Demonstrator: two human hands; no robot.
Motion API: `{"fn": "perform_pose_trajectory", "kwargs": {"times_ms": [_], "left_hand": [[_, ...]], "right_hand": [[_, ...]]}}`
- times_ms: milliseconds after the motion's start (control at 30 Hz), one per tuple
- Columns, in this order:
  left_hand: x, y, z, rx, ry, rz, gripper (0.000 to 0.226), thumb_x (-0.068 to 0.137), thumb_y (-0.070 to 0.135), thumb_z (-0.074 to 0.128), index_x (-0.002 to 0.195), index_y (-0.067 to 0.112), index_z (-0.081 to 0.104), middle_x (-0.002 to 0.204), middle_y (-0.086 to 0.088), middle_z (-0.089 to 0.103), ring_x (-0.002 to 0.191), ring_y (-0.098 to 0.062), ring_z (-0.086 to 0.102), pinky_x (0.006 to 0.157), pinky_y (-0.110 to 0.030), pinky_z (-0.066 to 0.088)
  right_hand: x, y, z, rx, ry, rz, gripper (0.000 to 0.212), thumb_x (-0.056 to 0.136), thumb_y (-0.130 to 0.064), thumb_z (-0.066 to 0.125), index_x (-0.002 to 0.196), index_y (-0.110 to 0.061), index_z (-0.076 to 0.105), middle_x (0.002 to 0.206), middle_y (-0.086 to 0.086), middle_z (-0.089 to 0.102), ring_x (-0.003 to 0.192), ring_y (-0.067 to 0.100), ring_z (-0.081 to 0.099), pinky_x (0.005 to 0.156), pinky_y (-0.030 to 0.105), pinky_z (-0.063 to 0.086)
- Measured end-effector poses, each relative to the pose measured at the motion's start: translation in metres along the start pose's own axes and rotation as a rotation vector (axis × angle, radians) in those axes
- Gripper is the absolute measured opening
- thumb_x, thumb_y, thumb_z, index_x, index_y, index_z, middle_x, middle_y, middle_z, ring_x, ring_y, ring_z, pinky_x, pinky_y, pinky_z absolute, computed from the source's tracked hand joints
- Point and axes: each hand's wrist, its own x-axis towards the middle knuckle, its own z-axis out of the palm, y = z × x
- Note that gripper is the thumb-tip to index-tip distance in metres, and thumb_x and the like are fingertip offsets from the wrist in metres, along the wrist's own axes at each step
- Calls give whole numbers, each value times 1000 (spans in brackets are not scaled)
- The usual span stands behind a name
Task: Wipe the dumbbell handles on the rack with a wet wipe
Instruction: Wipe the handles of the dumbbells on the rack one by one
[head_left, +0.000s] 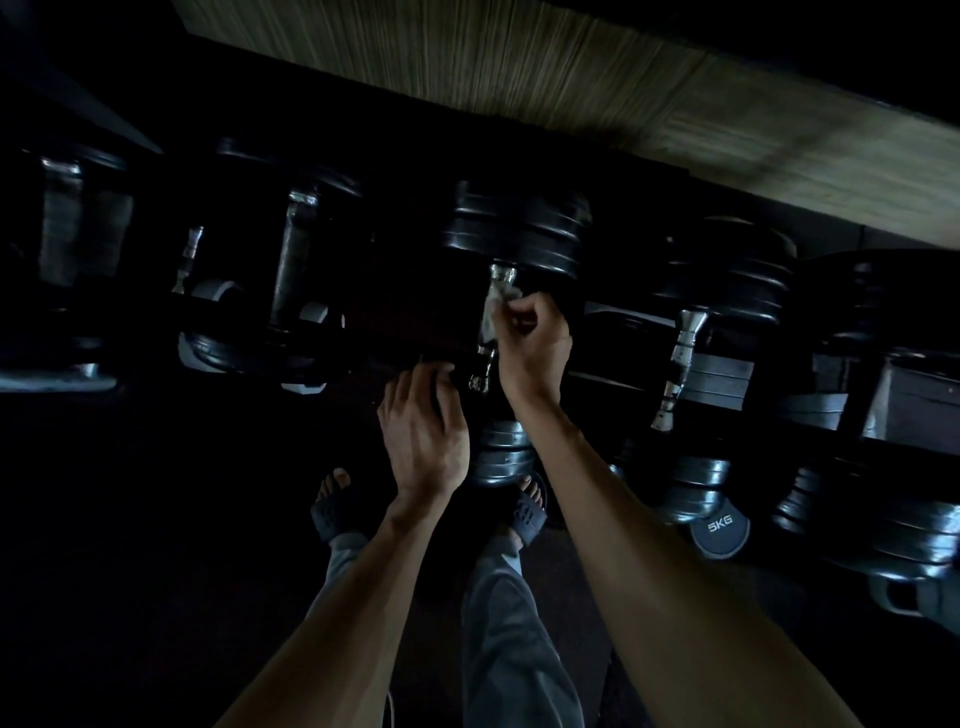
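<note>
A dark rack (727, 364) holds a row of black dumbbells with chrome handles. My right hand (530, 343) grips a pale wet wipe (493, 306) wrapped on the chrome handle (483, 371) of the middle dumbbell (514, 234), near its far plates. My left hand (423, 431) hovers just left of the same handle's near end, its fingers loosely bent and holding nothing. The near plates (501, 457) of that dumbbell sit below my right wrist.
More dumbbells flank it: one to the right with a chrome handle (680, 358), others to the left (296, 270). A grey 5KG weight (719, 530) hangs at the lower right. A wooden wall panel (571, 78) runs behind. My sandalled feet (332, 509) stand on the dark floor.
</note>
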Motion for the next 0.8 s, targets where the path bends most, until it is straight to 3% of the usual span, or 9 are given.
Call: {"fn": "perform_pose_trajectory", "kwargs": {"times_ms": [100, 267, 367, 467, 567, 600, 700, 800], "left_hand": [[0, 0, -1, 5, 16, 10, 39, 93, 30, 30, 101, 17, 65, 99, 2, 69, 93, -20, 59, 88, -38, 45], [0, 2, -1, 30, 36, 39, 37, 94, 28, 30, 100, 17, 66, 98, 1, 69, 95, -20, 60, 88, -33, 41], [0, 0, -2, 49, 25, 73, 40, 93, 26, 29, 101, 14, 66, 99, -1, 69, 93, -22, 60, 88, -30, 40], [0, 2, -4, 35, -16, 47, 45, 92, 31, 27, 108, 13, 65, 104, -3, 69, 98, -25, 61, 91, -39, 46], [1, 8, -10, 92, -58, 63, 38, 97, 31, 36, 122, 14, 59, 115, -5, 64, 107, -23, 58, 94, -47, 48], [2, 12, -13, 110, -75, 129, 34, 98, 28, 44, 126, 14, 57, 119, -5, 62, 111, -22, 58, 96, -44, 48], [4, 39, -17, 49, -273, 307, 40, 99, 19, 57, 138, 14, 52, 133, -1, 56, 122, -10, 51, 97, -11, 37], [-1, 64, -14, -37, -560, 215, 47, 97, 20, 61, 142, 18, 49, 127, 10, 56, 119, 1, 50, 93, -2, 36]], "right_hand": [[-7, 4, -6, -6, -88, 17, 21, 91, -23, 73, 80, -8, 62, 70, -12, 62, 63, -5, 60, 60, 13, 47], [19, -18, 5, 20, 40, 49, 22, 90, -25, 74, 82, -7, 63, 70, -14, 60, 61, -4, 59, 59, 14, 48], [2, -9, -6, 5, -87, 16, 26, 92, -25, 72, 85, -2, 64, 74, -14, 63, 65, -9, 61, 58, 9, 46], [-11, 3, -33, -114, -222, -5, 29, 92, -36, 70, 84, -9, 64, 81, -6, 67, 71, 3, 63, 61, 13, 45], [-21, 2, -63, -91, -243, -8, 25, 94, -35, 68, 88, -12, 61, 78, -12, 63, 70, -3, 61, 60, 13, 47], [-26, 1, -72, -63, -280, -18, 20, 94, -31, 69, 92, -13, 60, 80, -13, 64, 73, -5, 63, 63, 12, 49], [-38, 1, -95, 5, -365, -54, 12, 93, -10, 67, 103, -6, 61, 94, -6, 70, 84, -1, 69, 72, 14, 54], [-46, 4, -117, 36, -334, -19, 23, 91, -2, 64, 114, -5, 63, 99, -4, 72, 89, 4, 71, 74, 23, 58]]}}
